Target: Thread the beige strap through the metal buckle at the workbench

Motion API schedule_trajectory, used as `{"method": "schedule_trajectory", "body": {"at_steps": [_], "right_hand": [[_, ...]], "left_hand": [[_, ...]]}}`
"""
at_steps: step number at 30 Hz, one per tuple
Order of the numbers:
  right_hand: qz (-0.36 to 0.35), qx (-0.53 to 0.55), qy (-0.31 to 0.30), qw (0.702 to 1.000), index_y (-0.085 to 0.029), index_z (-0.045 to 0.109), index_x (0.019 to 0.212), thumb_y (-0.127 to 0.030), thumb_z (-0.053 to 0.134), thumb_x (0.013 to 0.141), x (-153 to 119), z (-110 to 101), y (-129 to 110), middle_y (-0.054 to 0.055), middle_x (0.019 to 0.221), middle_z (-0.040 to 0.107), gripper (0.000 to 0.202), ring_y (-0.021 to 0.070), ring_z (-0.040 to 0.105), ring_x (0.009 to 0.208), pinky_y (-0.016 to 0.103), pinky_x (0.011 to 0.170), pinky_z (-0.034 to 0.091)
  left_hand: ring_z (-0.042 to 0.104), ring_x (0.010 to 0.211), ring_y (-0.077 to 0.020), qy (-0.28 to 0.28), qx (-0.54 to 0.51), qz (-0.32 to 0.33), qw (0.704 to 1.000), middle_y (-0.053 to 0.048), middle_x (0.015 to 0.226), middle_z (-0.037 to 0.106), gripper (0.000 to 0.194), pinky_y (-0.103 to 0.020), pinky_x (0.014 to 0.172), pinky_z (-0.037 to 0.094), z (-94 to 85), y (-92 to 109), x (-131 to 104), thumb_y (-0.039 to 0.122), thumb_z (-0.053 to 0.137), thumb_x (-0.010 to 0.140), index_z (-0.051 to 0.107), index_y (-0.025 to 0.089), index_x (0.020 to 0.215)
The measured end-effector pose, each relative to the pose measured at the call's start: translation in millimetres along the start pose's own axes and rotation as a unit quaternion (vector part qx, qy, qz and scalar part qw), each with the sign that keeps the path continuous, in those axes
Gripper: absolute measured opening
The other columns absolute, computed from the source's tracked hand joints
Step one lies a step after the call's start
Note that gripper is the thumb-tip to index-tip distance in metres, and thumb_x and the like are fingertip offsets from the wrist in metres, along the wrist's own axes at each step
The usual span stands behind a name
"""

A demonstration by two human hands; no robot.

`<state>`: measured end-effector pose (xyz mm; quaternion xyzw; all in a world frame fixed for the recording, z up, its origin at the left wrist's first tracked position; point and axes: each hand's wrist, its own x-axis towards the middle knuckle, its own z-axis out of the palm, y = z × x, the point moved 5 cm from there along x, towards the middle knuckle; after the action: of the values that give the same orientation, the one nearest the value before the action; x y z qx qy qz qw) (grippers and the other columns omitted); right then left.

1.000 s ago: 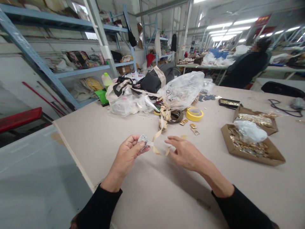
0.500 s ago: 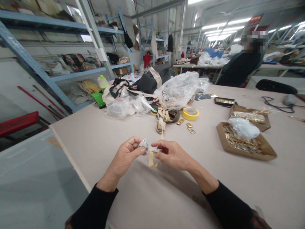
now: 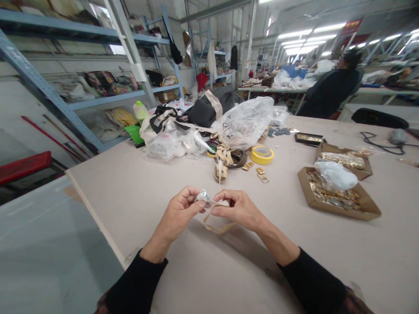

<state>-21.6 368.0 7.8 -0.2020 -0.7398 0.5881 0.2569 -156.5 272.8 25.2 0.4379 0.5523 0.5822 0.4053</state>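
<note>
We note the left hand pinching a small silvery piece between thumb and fingertips, above the table. Right hand closed on the beige strap just beside it; the strap loops down onto the table

left hand pinches wrapped buckle | right hand pinches beige strap | above table
</note>
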Motion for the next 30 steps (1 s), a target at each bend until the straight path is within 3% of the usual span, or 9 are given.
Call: {"method": "schedule_trajectory", "body": {"at_steps": [7,14,20,26,30], "right_hand": [[0.032,0.02,-0.037,0.999,-0.014,0.068,0.077,-0.034,0.07,0.075,-1,3,11,-0.005,0.057,0.046,0.02,0.0093,0.034,0.052,0.024,0.048,0.022],[-0.084,-0.055,-0.071,0.992,-0.015,0.068,0.078,-0.032,0.061,0.088,-3,5,-5,0.0,0.072,0.054,0.02,0.0143,0.048,0.067,0.026,0.058,0.032],[-0.067,-0.098,-0.079,0.99,-0.016,0.061,0.074,-0.026,0.052,0.093,-5,7,-7,-0.004,0.065,0.048,0.024,0.0116,0.042,0.059,0.025,0.054,0.028],[-0.145,-0.137,-0.061,0.978,-0.017,0.054,0.067,-0.027,0.049,0.097,-5,8,-17,0.0,0.071,0.053,0.032,0.0146,0.05,0.069,0.028,0.065,0.034],[-0.137,-0.132,-0.053,0.98,-0.017,0.052,0.066,-0.028,0.05,0.095,-4,8,-16,-0.001,0.07,0.05,0.031,0.0138,0.048,0.066,0.027,0.061,0.032]], "left_hand": [[0.06,0.074,-0.0114,0.021,0.01,0.015,1.0,0.0,0.079,0.065,0.023,-0.021,0.073,0.047,-3.5,1,3,0.031,0.074,0.079,0.06,0.016,0.091],[0.063,0.072,-0.0146,0.067,0.032,0.037,0.997,-0.003,0.08,0.068,0.027,-0.025,0.071,0.05,-6.6,1,3,0.033,0.075,0.076,0.059,0.016,0.09],[0.066,0.076,-0.0159,0.115,0.091,0.071,0.987,-0.003,0.083,0.07,0.025,-0.025,0.073,0.051,-6.7,-3,-2,0.031,0.074,0.079,0.058,0.018,0.093],[0.067,0.083,-0.0181,0.165,0.199,0.116,0.959,-0.002,0.09,0.071,0.02,-0.025,0.078,0.051,-4.5,-3,-9,0.028,0.071,0.081,0.058,0.022,0.095],[0.068,0.085,-0.0195,0.15,0.243,0.131,0.949,-0.002,0.094,0.071,0.018,-0.026,0.082,0.051,2.2,-1,-12,0.025,0.07,0.082,0.064,0.025,0.098]]}}
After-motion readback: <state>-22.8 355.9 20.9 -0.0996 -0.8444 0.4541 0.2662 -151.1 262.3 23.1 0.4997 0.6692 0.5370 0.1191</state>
